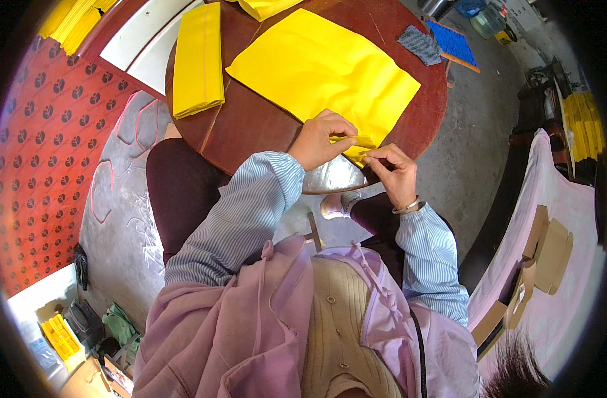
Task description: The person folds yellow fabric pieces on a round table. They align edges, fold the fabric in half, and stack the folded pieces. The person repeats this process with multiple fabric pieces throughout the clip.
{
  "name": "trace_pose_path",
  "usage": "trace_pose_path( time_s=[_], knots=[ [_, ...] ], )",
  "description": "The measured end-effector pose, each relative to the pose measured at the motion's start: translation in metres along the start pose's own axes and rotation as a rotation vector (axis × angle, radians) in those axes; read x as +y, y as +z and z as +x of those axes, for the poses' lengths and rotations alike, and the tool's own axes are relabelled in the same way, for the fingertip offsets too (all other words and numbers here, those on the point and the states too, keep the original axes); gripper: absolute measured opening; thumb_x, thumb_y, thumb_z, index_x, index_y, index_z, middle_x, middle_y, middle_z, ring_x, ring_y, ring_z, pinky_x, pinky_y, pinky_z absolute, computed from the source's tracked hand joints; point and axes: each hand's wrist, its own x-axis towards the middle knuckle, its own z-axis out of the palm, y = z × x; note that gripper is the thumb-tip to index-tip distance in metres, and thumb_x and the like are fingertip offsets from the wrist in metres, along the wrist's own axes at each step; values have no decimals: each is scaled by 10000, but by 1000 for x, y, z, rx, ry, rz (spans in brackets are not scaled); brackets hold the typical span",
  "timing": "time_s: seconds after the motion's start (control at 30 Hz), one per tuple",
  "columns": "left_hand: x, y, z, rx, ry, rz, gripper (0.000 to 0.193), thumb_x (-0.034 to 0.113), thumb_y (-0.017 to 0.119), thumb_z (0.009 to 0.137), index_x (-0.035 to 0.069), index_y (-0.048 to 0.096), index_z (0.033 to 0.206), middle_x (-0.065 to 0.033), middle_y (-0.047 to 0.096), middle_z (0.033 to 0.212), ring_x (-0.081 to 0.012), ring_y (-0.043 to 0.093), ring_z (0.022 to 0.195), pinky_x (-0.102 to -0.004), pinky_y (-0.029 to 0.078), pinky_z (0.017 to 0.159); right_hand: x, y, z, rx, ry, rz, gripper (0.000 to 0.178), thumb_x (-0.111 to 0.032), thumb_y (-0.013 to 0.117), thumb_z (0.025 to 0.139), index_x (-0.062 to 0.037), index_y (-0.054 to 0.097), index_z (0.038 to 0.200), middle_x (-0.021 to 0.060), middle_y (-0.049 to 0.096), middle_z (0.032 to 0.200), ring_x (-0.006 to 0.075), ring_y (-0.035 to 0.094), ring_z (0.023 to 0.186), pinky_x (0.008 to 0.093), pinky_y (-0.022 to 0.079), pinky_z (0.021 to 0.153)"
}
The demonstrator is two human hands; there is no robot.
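Observation:
A large yellow fabric sheet (330, 63) lies flat on the round reddish-brown table (244, 142), its near corner at the table's front edge. My left hand (322, 138) pinches a raised fold at that near end between thumb and fingers. Close by on the right, my right hand (395, 171) has its thumb and fingertips closed on the same yellow fabric. A neat stack of folded yellow fabric (197, 60) lies to the left of the sheet. Another yellow piece (267, 5) is partly cut off at the top.
At the table's right edge lie a grey patterned cloth (419, 45) and a blue board (453, 43). A pink-covered surface (555, 199) with an open cardboard box (552, 255) is at the right. A red patterned sheet (58, 166) is at the left, with more yellow fabric (71, 23) above it.

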Motion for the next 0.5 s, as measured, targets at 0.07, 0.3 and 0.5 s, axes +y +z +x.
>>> trace_pose_path(
  time_s=[0.07, 0.3, 0.5],
  knots=[
    [-1, -2, 1, -18, 9, -1, 120, 83, 787, 911, 49, 782, 1026, -86, 765, 1128, -254, 677, 1136, -365, 554, 1016, -1, 0, 1, 3, 25, 35, 92, -9, 817, 918, 0, 795, 1007, 25, 711, 934, 110, 688, 835, 239, 546, 758],
    [-7, -6, 1, -93, 99, 36, 242, 37, 775, 820, 96, 799, 1054, -69, 755, 1148, -261, 659, 1166, -383, 529, 1042, 6, 3, 1, 25, 91, 169, 114, -8, 834, 906, -4, 785, 1009, 27, 710, 948, 107, 696, 845, 243, 568, 765],
    [-6, -5, 1, -101, 116, 33, 305, 35, 779, 781, 119, 805, 1073, -58, 751, 1150, -265, 653, 1167, -386, 516, 1062, 11, 3, 0, 31, 82, 151, 116, -8, 828, 915, 5, 777, 1018, 27, 711, 963, 103, 699, 846, 242, 572, 770]
  ],
)
